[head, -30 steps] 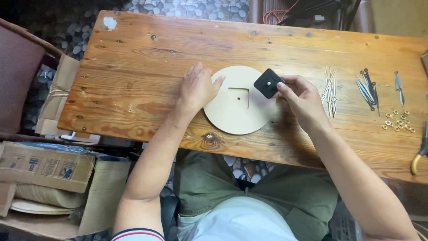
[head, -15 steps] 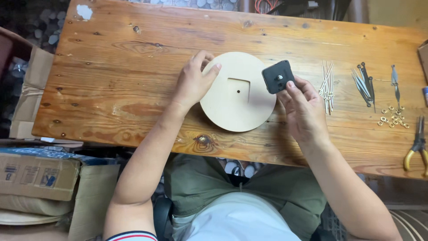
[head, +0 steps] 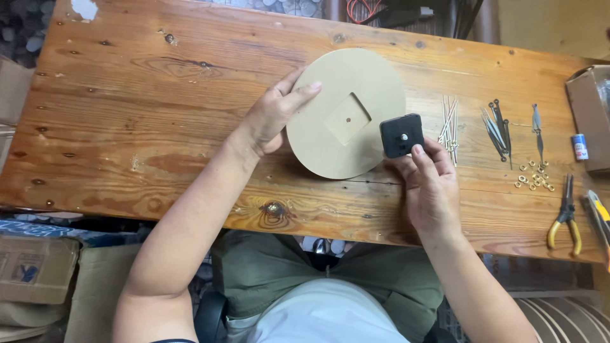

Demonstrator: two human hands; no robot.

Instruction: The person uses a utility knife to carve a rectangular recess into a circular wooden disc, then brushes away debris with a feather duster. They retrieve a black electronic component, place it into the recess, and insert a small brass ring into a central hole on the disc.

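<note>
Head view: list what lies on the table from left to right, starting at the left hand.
Left hand → round wooden disc → black square clock movement held by right hand → thin metal rods → dark clock hands → small nuts → yellow-handled pliers.

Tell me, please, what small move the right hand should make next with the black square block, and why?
Probably slide the black square plastic block leftward over the square recess in the round pale wooden disc. The right hand holds the block at the disc's right edge, the recess lies bare, and the left hand steadies the disc's left rim.
</note>
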